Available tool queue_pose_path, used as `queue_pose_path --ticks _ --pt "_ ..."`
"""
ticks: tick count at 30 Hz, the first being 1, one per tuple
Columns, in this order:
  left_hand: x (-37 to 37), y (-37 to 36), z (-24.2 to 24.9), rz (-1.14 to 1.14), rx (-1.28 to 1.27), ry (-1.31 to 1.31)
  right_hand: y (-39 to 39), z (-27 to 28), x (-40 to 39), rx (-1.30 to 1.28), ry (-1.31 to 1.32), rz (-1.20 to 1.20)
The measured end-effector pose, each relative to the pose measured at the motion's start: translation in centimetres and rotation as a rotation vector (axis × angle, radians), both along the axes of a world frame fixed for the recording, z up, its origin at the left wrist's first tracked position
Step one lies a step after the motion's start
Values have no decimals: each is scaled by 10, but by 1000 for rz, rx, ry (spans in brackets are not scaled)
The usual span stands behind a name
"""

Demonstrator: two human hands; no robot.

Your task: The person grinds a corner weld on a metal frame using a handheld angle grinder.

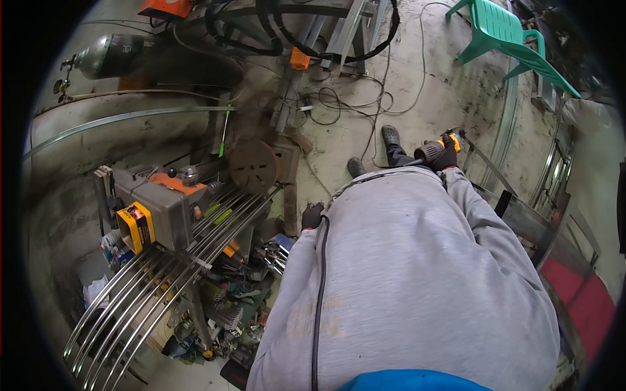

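My right hand (447,156) grips the grinder (432,151) near the metal frame (521,221); my left hand (312,215) hangs closed, empty; next, steady aim.

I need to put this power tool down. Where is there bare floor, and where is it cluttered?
Bare concrete floor lies between the green chair and the tangled cables. Crowded: the tool pile under the curved metal rods by the chop saw.

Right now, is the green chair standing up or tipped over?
Standing up: the green chair rests on its legs on the concrete floor, seat level.
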State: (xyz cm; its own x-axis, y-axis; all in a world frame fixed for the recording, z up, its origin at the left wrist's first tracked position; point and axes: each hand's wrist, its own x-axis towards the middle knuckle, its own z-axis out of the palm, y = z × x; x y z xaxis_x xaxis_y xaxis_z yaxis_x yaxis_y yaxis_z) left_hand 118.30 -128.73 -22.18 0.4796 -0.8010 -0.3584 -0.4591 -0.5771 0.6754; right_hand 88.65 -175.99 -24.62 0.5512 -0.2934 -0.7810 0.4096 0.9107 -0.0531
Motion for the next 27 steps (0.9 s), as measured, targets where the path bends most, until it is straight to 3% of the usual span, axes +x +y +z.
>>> queue_pose_path --ticks 1,3,14,17,19,27 --pt "-4 15 -41 -49 86 -118 0 7 0 -7 9 -9" --pt "-5 22 -54 -84 121 -149 5 27 15 62 84 -91" --pt "4 8 -15 38 227 46 11 55 35 21 110 -142" --pt "10 3 -8 61 247 83 16 15 31 -9 -12 -181" --pt "13 1 -7 73 260 98 14 43 21 43 -76 -219" --pt "22 -8 -2 132 259 155 7 63 42 -58 146 -269"
